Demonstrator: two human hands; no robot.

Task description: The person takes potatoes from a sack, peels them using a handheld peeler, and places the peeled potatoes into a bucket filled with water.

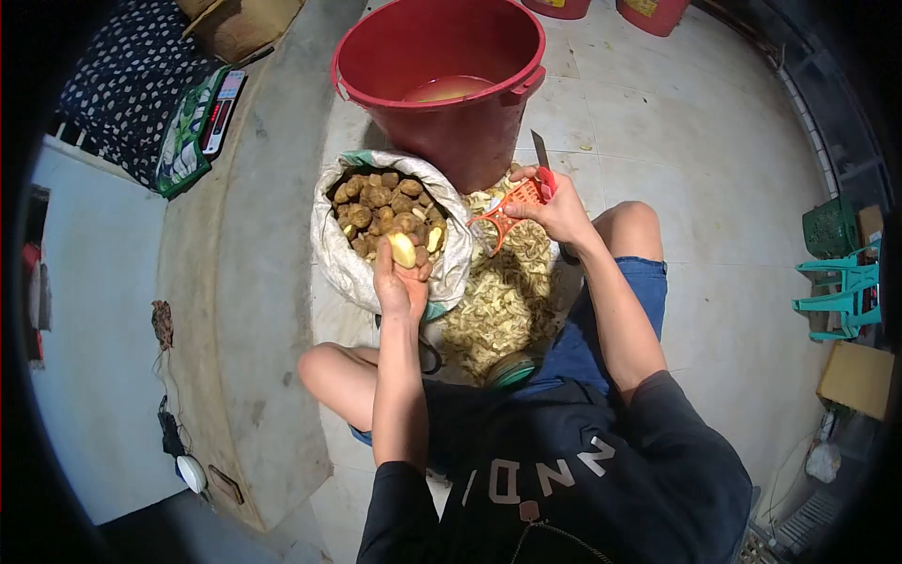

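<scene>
A pale yellow peeled potato (402, 249) rests in the fingers of my left hand (404, 287), over the near rim of a white woven sack (331, 263). Brown unpeeled potatoes (376, 197) fill the sack, with a few yellow patches among them. My right hand (561, 214) is closed around an orange peeler (522, 198), its head pointing left toward the sack. A dark knife blade (539, 148) sticks up past the right fingers, beside a pink piece; how it is held is partly hidden. Below both hands lies a heap of peelings (498, 315).
Behind the sack stands a large red bucket (442, 117) with yellowish contents. A green-rimmed round object (512, 369) lies near my lap. On the left ledge sits a digital scale (224, 113). A turquoise plastic stool (841, 296) and a cardboard box (855, 378) are far right.
</scene>
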